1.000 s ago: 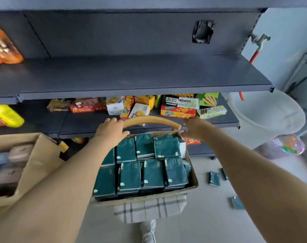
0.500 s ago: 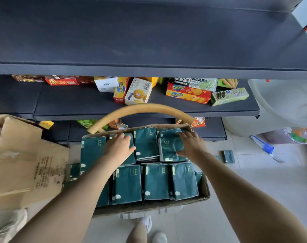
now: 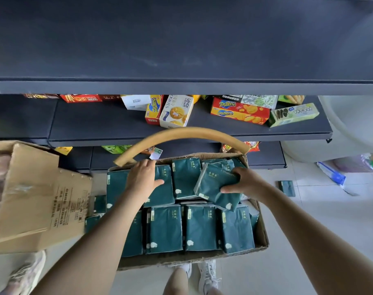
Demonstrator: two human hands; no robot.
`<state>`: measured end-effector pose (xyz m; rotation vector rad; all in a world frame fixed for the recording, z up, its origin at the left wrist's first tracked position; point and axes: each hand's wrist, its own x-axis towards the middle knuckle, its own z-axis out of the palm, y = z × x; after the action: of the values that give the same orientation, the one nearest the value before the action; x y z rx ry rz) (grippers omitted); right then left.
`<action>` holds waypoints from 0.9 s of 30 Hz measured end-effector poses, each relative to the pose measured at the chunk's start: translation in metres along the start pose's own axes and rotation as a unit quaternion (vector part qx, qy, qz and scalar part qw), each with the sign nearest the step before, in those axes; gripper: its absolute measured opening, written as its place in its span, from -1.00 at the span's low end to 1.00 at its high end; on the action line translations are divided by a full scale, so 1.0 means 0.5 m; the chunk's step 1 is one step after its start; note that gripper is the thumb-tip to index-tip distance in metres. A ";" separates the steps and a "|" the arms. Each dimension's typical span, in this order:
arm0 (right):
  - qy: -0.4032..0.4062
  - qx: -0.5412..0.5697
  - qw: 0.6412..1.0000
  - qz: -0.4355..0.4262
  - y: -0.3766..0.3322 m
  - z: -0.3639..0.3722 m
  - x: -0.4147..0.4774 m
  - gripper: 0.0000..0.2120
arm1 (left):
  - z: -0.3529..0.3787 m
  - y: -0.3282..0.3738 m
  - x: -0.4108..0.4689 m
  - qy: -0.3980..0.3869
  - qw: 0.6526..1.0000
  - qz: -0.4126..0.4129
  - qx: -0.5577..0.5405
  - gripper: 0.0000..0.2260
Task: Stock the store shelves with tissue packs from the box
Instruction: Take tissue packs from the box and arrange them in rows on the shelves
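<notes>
A cardboard box (image 3: pixel 263 237) with a curved tan handle (image 3: pixel 181 133) is full of dark green tissue packs (image 3: pixel 166 228), laid flat in rows. My right hand (image 3: pixel 246 183) grips one tilted tissue pack (image 3: pixel 213 186), lifted at an angle above the back right row. My left hand (image 3: pixel 144 179) rests on a pack in the back left row, its fingertips over the pack's far edge. The wide dark top shelf (image 3: pixel 181 50) stretches above the box with nothing on it.
The middle shelf (image 3: pixel 100 124) carries biscuit and snack boxes (image 3: pixel 238 112) along its back. A second open carton (image 3: pixel 38 199) sits at the left. Loose tissue packs (image 3: pixel 286 188) lie on the tiled floor at the right. Feet in shoes show below the box.
Both hands dropped from the handle into the box. My right hand has taken hold of a pack and tipped it up; my left hand settled on a back-row pack. The view tilted down.
</notes>
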<state>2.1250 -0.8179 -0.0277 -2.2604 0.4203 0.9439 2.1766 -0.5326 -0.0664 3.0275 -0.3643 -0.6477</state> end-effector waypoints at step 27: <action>0.084 0.212 0.974 -0.009 -0.029 0.023 -0.067 -0.74 | -0.135 -0.037 -0.063 -0.092 0.968 -0.056 -0.228 -0.61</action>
<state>2.1031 -0.7982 -0.0033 -1.9498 0.6104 0.5865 2.1802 -0.5088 0.0067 2.5679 -0.0351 -0.8839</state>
